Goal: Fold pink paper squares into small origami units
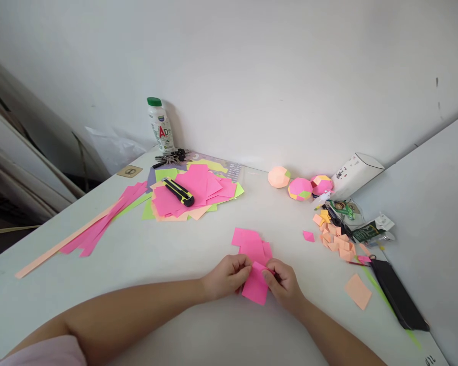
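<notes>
Pinching a bright pink paper rectangle (255,290) from two sides, the left hand (228,277) and right hand (285,285) were clamped on it, thumbs uppermost. From where I stood, loose pink paper sheets (250,243) lay just beyond that grip, and a black-and-yellow plastic cutter (178,191) farther off, to the left.

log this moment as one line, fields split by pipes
left hand: pinching pink slip | right hand: pinching same slip | beyond: loose pink papers | back left: cutter on paper pile

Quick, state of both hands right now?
Left hand: closed, holding pink paper at its edge.
Right hand: closed, holding the same paper, thumb on top.
</notes>
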Demonstrator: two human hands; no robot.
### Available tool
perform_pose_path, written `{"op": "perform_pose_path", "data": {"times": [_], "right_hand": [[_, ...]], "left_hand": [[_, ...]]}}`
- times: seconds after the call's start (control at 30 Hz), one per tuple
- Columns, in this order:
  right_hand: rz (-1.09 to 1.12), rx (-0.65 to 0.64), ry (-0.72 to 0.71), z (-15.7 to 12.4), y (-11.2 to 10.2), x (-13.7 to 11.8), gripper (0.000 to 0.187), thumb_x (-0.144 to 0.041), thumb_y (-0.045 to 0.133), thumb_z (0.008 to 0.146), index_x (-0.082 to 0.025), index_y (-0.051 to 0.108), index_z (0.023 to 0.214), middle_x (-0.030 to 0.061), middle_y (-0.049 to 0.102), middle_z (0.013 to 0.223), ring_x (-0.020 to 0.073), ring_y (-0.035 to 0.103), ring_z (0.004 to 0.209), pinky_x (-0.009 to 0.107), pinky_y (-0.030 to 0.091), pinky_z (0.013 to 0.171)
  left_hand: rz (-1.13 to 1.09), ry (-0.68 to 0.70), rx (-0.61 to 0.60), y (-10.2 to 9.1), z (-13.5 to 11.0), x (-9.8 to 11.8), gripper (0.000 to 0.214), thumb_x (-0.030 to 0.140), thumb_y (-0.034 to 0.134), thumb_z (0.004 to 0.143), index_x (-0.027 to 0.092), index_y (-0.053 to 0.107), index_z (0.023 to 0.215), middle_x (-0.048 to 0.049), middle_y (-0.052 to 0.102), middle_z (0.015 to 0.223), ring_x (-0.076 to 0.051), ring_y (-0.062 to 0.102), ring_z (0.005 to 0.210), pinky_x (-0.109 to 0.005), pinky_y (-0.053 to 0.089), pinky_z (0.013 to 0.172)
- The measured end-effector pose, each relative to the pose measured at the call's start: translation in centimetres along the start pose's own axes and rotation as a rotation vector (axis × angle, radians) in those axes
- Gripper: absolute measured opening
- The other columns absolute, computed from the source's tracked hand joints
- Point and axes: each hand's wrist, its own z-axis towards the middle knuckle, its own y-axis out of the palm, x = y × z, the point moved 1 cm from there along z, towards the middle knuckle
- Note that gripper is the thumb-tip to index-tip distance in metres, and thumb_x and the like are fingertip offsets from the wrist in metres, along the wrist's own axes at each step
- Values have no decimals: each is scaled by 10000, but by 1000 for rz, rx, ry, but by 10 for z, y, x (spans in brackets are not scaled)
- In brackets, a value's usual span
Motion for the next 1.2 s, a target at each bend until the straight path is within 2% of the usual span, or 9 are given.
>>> {"op": "perform_pose_path", "data": {"times": [0.2,0.37,0.57,0.63,0.7,0.8,0.87,0.97,1.2], "right_hand": [[44,7,70,0,-1,2,336,-374,485,870,-192,418,596,-34,363,572,109,324,513,237,295,469],[80,17,99,-1,-2,4,333,-375,500,865,-187,422,602,-33,367,577,105,321,512,233,287,465],[147,49,119,-5,0,7,289,-369,465,894,-195,436,664,-34,388,589,107,356,494,232,316,454],[212,125,77,-7,1,8,172,-324,429,916,-209,436,787,-27,431,653,102,370,481,226,330,441],[240,179,-48,-7,2,7,35,-256,390,925,-231,414,920,1,483,767,108,414,513,229,368,458],[117,160,-297,-6,2,1,180,-142,384,887,-246,436,1024,48,501,885,155,500,675,273,435,549],[-4,117,-380,-4,2,-3,272,-79,409,839,-238,485,1046,71,496,920,187,519,776,297,454,593],[-76,56,-378,-2,3,-4,333,-45,462,785,-226,542,1052,88,496,954,183,528,757,264,449,532],[-29,38,-355,-3,3,1,250,-111,617,783,-226,643,1003,78,560,905,170,556,696,251,462,494]], "left_hand": [[-8,-6,4,-2,-1,-1,256,401,470,849,174,460,731,38,499,552,-97,461,479,-227,363,462],[-5,45,-56,-2,-2,0,281,421,474,857,155,508,772,18,536,595,-103,491,513,-231,376,485],[24,25,-92,-1,1,-1,321,467,490,848,166,483,738,30,550,516,-89,473,443,-214,361,450],[-7,16,-55,-1,2,0,332,488,484,845,173,467,742,36,552,486,-86,466,413,-209,354,431],[-41,15,-13,-1,3,2,347,512,485,837,177,455,752,38,557,468,-87,469,391,-206,350,414],[-91,20,29,-2,4,4,371,543,494,818,178,448,774,38,568,458,-92,478,372,-205,353,396],[-113,23,45,-3,5,4,375,549,499,812,180,442,777,39,569,452,-93,481,365,-203,356,387],[-123,27,52,-3,5,3,360,535,501,820,181,445,788,41,571,456,-95,496,372,-201,360,386],[-114,33,56,-1,4,3,346,511,506,829,166,480,825,35,575,529,-101,542,425,-204,381,404]]}}
